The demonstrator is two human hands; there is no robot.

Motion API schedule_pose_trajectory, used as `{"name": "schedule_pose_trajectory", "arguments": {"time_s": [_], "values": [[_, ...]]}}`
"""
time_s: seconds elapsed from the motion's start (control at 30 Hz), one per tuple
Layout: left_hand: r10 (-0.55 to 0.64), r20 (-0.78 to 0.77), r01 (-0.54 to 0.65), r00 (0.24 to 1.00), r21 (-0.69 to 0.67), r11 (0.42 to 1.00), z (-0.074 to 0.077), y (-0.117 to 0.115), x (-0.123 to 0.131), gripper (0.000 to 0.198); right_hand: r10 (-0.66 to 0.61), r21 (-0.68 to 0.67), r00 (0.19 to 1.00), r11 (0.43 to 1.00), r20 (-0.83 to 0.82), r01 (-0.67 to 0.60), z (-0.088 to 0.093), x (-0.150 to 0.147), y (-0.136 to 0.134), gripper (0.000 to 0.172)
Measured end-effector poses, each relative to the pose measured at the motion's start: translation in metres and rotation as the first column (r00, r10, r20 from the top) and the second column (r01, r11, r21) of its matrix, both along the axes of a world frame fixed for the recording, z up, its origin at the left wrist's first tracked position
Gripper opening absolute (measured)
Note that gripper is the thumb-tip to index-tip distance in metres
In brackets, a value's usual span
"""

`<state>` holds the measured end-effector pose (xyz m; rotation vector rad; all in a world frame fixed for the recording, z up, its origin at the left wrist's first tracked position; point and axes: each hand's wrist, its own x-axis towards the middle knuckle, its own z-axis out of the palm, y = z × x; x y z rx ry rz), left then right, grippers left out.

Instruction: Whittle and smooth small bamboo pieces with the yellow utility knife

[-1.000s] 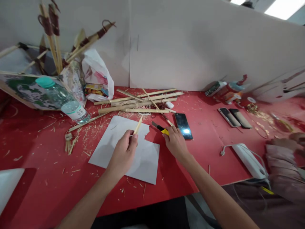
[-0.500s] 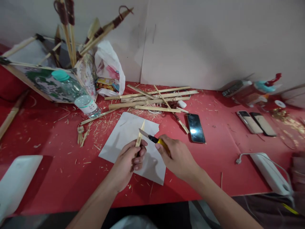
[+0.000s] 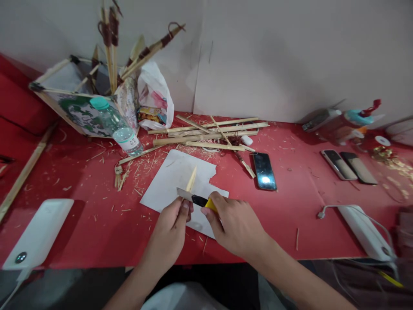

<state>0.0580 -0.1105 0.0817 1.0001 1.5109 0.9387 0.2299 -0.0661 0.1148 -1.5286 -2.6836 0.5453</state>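
My left hand [image 3: 171, 226] is closed round the lower end of a pointed bamboo strip [image 3: 192, 178], whose pale tip points away from me. In my right hand [image 3: 234, 219] is a utility knife [image 3: 201, 201] with a yellow and black handle. Its blade lies across the strip just above my left fingers, seemingly touching it. Below both hands a white sheet of paper [image 3: 161, 183] with a torn right edge rests on the red table [image 3: 106, 234]. The strip's lower end is hidden in my left hand.
Several bamboo sticks [image 3: 206, 137] and shavings lie beyond the paper. A plastic bottle [image 3: 127, 140], a white bag [image 3: 158, 90] and a frame box [image 3: 74, 105] with wrapped sticks stand back left. A phone [image 3: 264, 171] lies right; a white power bank [image 3: 41, 232] is at left.
The knife blade has moved down the strip, from near its tip to just above my left fingers. My left grip has turned, and the camera view has shifted slightly left.
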Motion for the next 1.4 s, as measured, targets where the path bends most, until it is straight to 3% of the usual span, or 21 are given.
{"name": "schedule_pose_trajectory", "arguments": {"time_s": [0.1, 0.23, 0.3, 0.37, 0.43, 0.53, 0.63, 0.77, 0.9, 1.0, 1.1, 1.23, 1.4], "values": [[-0.035, -0.311, 0.051, 0.950, 0.042, 0.998, -0.002, 0.000, -0.001, 0.027, 0.004, 0.057, 0.999, 0.998, 0.053, -0.007, -0.006, -0.003, 0.002, 0.035], [-0.125, -0.632, 0.183, 0.765, 0.028, 0.983, -0.018, 0.009, -0.007, 0.019, -0.003, 0.073, 0.987, 0.997, 0.158, -0.009, -0.020, -0.012, 0.013, 0.036], [-0.164, -0.727, 0.212, 0.666, -0.027, 0.977, -0.027, 0.014, -0.011, 0.020, -0.009, 0.054, 0.982, 0.999, 0.188, -0.001, -0.027, -0.018, 0.019, 0.036], [-0.152, -0.757, 0.196, 0.635, -0.032, 0.980, -0.033, 0.019, -0.014, 0.019, -0.026, 0.038, 0.981, 0.999, 0.195, 0.019, -0.031, -0.024, 0.024, 0.036], [-0.090, -0.673, 0.137, 0.734, 0.017, 0.990, -0.038, 0.023, -0.016, 0.015, -0.038, 0.032, 0.981, 0.999, 0.193, 0.032, -0.035, -0.031, 0.029, 0.036], [0.022, -0.261, -0.025, 0.965, -0.010, 1.000, -0.045, 0.029, -0.017, 0.021, -0.021, 0.022, 0.983, 1.000, 0.182, 0.017, -0.041, -0.042, 0.034, 0.037], [0.067, -0.093, -0.074, 0.993, -0.077, 0.994, -0.050, 0.032, -0.019, 0.032, 0.010, 0.000, 0.987, 1.000, 0.159, -0.010, -0.045, -0.053, 0.038, 0.035], [0.088, -0.133, -0.094, 0.987, -0.034, 0.995, -0.051, 0.027, -0.023, 0.035, 0.023, -0.018, 0.990, 1.000, 0.136, -0.021, -0.041, -0.062, 0.053, 0.035], [0.043, -0.230, -0.042, 0.972, 0.010, 0.999, -0.052, 0.008, -0.019, 0.027, -0.092, 0.008, 0.981, 0.996, 0.172, 0.092, -0.030, -0.053, 0.084, 0.036], [0.040, -0.394, -0.034, 0.918, 0.023, 0.999, -0.051, 0.000, -0.020, 0.024, -0.149, 0.038, 0.973, 0.989, 0.177, 0.145, -0.023, -0.040, 0.088, 0.043], [-0.018, -0.531, 0.037, 0.847, 0.024, 0.999, -0.045, 0.004, -0.029, 0.021, -0.171, 0.058, 0.971, 0.985, 0.167, 0.163, -0.021, -0.036, 0.068, 0.045], [-0.081, -0.716, 0.140, 0.694, 0.024, 0.990, -0.033, 0.010, -0.037, 0.026, -0.127, 0.052, 0.981, 0.991, 0.145, 0.121, -0.025, -0.043, 0.032, 0.039], [-0.095, -0.883, 0.138, 0.460, -0.034, 0.990, -0.027, 0.001, -0.030, 0.024, -0.075, 0.061, 0.993, 0.996, 0.093, 0.069, -0.027, -0.050, 0.012, 0.038]]}}
